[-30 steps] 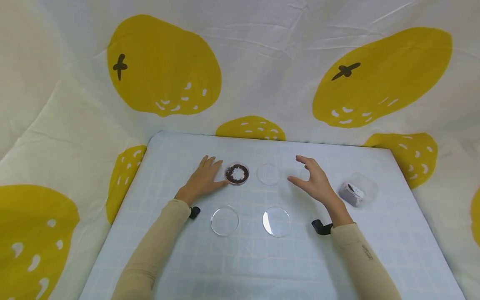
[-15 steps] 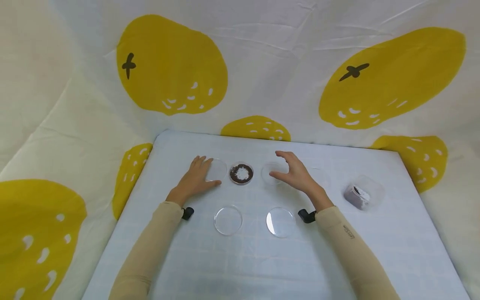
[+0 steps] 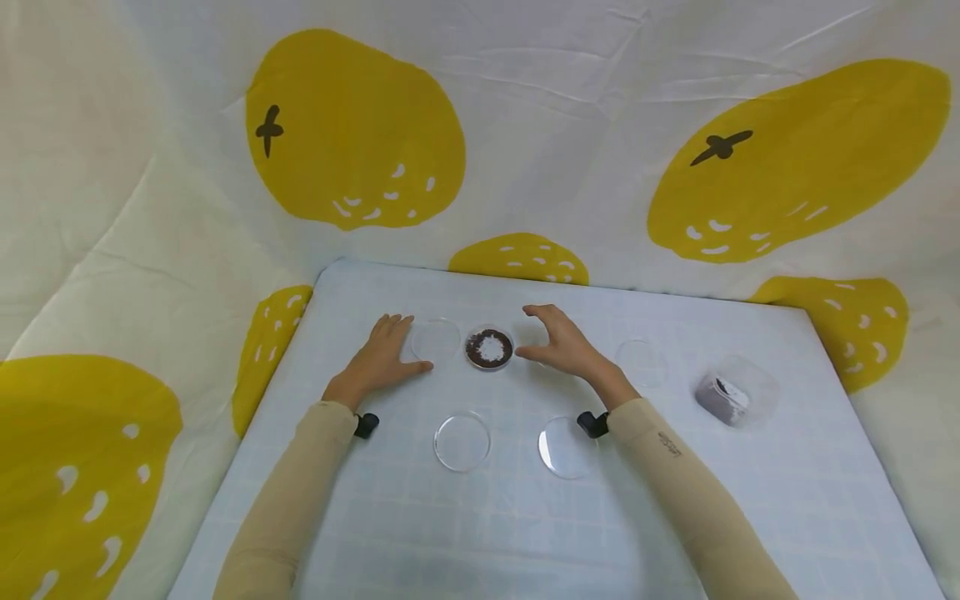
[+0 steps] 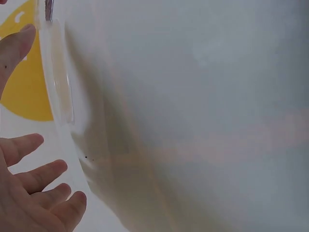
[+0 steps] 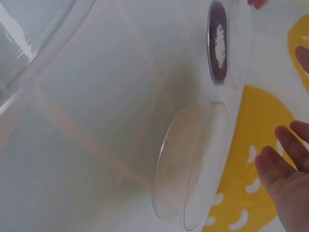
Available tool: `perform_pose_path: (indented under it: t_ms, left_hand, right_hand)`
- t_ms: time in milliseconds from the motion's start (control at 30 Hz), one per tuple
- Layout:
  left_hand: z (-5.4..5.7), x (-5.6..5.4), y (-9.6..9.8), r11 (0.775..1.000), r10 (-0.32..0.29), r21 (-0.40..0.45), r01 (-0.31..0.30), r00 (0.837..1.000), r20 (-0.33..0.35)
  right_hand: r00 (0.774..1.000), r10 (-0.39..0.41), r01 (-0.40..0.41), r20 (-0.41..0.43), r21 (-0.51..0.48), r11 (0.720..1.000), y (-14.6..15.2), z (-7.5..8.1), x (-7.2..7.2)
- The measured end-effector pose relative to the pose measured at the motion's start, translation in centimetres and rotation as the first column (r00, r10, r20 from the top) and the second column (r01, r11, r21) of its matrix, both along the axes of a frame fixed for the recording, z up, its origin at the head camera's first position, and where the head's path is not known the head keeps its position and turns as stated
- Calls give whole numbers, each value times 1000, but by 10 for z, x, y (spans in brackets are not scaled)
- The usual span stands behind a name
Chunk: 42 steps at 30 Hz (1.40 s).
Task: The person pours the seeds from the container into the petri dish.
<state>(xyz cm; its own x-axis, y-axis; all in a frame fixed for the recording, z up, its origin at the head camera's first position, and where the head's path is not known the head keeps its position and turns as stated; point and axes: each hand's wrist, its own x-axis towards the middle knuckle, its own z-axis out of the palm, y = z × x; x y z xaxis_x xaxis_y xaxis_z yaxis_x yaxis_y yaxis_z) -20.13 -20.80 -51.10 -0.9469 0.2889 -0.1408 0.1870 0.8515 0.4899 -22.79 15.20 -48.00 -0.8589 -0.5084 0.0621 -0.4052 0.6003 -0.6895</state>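
Note:
A round clear dish (image 3: 489, 347) with dark brown grains and a white patch in its middle lies between my hands. My left hand (image 3: 377, 360) is nearest an empty clear dish (image 3: 435, 339), its thumb and fingers spread apart around the near side. My right hand (image 3: 566, 343) hovers just right of the filled dish, thumb and fingers parted with nothing between them. Beneath it lies another clear dish (image 5: 190, 164), seen in the right wrist view and mostly hidden by the hand in the head view. Contact between the left hand and its dish cannot be made out.
Two clear dishes, one on the left (image 3: 462, 442) and one on the right (image 3: 567, 447), lie nearer on the white table (image 3: 480, 533). A faint clear dish (image 3: 642, 363) lies right of my right hand. Farther right stands a clear plastic box (image 3: 757, 387) with grey-white contents.
My right hand has moved left, over a clear dish, to the side of the filled dish. My left hand has drawn slightly left, away from the filled dish. The head view has shifted slightly.

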Motion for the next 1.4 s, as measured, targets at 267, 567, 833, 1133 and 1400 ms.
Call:
perform_pose_path:
  t_ms: [267,567,833,1133,1400]
  left_hand:
    - [-3,-8,-2,1000,-28,-13,28,999,36]
    - [-4,-9,-2,1000,-15,-22,17,997,81]
    - [-3,-10,-1,998,-18,-62,23,997,80]
    - [-4,-10,-1,996,-5,-83,11,998,70]
    - [-7,-13,-1,994,0,-113,7,998,60]
  right_hand:
    - [998,42,-46,49,95,994,-14,-7,-3]
    - [995,73,-85,68,210,974,-24,-15,-6]
    - [995,98,-102,29,269,958,-27,-22,-10]
    - [995,96,-101,30,313,944,-33,-21,-10]
    - [995,92,-97,30,330,939,-35,-21,-9]
